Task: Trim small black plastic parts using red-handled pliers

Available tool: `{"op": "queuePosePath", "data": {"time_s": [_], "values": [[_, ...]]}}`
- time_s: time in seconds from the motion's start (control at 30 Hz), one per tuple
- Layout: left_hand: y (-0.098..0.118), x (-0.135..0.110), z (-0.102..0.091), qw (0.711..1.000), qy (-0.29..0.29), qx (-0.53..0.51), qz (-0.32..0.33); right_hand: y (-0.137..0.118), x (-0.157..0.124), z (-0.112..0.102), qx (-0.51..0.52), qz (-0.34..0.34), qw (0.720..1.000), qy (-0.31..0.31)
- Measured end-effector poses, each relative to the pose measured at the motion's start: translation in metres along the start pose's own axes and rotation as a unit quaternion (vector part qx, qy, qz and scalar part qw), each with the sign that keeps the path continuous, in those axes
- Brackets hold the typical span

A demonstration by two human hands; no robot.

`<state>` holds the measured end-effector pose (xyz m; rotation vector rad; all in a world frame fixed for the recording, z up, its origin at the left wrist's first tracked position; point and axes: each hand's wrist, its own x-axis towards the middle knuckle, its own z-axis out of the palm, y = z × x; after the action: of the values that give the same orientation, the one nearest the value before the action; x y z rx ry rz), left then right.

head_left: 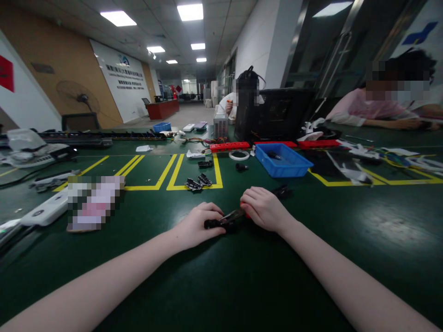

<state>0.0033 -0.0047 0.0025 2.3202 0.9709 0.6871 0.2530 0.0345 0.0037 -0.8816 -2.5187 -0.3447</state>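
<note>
My left hand (199,224) rests on the dark green table (242,286), its fingers curled round a small black part (216,224). My right hand (263,208) is closed round a tool with a red handle (244,214) whose dark tip reaches the black part. Both hands meet at the middle of the table, close to me. A few more small black parts (198,182) lie farther off, beside the yellow floor-tape lines (173,175).
A blue bin (282,160) stands beyond my right hand, with red power strips (230,146) behind it. White devices (46,210) and keyboards (86,137) lie at the left. Two people sit at the far side, one behind a black computer case (273,113).
</note>
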Motion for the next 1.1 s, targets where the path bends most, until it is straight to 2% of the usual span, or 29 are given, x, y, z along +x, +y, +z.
{"op": "queuePosePath", "data": {"time_s": [0.1,0.5,0.7,0.87,1.1], "values": [[0.0000,0.0003,-0.0004,1.000,-0.004,0.000,-0.007,-0.0002,0.0003,-0.0011,0.019,0.005,1.000,-0.017],[0.0046,-0.0007,0.0001,0.999,0.005,0.023,-0.023,-0.0014,-0.0007,-0.0009,0.010,0.016,1.000,-0.016],[0.0007,-0.0022,0.0023,0.999,0.019,0.029,0.012,-0.0053,-0.0004,-0.0006,-0.014,0.017,1.000,-0.017],[0.0046,-0.0030,0.0002,0.999,0.023,0.041,0.008,-0.0066,0.0006,-0.0017,0.012,0.025,0.999,-0.028],[0.0086,-0.0031,-0.0012,1.000,0.023,0.006,-0.002,-0.0045,0.0019,-0.0043,0.034,0.028,0.998,-0.037]]}}
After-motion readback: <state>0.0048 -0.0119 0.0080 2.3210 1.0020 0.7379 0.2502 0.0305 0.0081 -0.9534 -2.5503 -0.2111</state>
